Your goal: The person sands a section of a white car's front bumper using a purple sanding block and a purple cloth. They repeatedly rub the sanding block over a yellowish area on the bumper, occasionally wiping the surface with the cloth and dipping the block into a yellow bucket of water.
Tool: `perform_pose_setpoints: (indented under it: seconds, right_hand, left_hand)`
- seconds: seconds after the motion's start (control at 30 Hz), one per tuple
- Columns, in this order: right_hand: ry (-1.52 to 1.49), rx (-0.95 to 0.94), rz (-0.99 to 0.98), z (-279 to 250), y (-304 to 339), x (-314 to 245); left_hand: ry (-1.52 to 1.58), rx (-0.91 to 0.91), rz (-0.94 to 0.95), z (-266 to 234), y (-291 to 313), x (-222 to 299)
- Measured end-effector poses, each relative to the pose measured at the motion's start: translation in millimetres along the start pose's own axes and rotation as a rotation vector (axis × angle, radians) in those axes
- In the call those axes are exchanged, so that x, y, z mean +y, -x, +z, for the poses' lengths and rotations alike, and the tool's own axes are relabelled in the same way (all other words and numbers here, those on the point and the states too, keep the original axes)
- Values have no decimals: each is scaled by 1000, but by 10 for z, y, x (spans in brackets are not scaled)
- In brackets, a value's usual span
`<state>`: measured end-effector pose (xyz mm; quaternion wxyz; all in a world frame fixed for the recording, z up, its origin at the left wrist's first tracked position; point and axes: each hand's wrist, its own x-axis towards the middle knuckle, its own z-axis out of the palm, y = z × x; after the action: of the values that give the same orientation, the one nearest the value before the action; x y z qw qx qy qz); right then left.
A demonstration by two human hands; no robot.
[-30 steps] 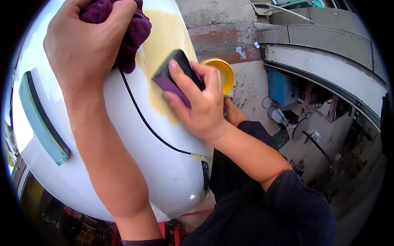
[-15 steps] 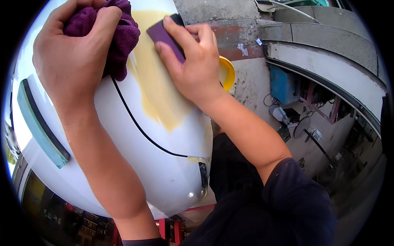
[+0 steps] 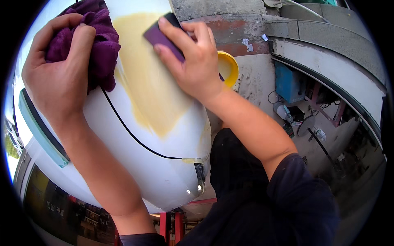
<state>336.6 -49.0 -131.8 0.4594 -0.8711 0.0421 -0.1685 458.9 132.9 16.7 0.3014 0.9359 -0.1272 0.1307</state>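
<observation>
My left hand [image 3: 59, 80], at the upper left, is closed around a bunched purple cloth [image 3: 104, 45] over the white car panel [image 3: 160, 182]. In my right hand [image 3: 199, 61] is a sanding block [image 3: 159, 36] with a purple face and a dark back, gripped between thumb and fingers. That block rests on the upper part of a smooth yellowish filler patch [image 3: 147, 90]; its underside is hidden. A black gap line curves down the panel, left of the patch, to a light at the lower corner.
Left of my left forearm lies a long teal and black strip-shaped block [image 3: 41, 129] on the car. Beyond my right wrist stands a yellow bucket [image 3: 233, 69]. To the right are a blue box [image 3: 289, 82], a low wall [image 3: 316, 57] and tools on the floor.
The view has shifted slightly, so the car and my left hand with the cloth sit farther left and lower. My right hand keeps the block on the patch in nearly the same place.
</observation>
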Motion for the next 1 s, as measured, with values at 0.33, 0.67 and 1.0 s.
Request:
perform_pose_setpoints:
  seconds: [0.33,0.67,1.0]
  right_hand:
    - [-7,-121,-34,-547,1296,-206]
    - [-150,66,25,181,-772,453]
    - [-83,5,-47,14,-336,-23]
  left_hand:
    - [-54,-19,19,-53,5,5]
    - [-44,-57,69,-89,-45,-61]
    - [-95,-33,89,-52,32,108]
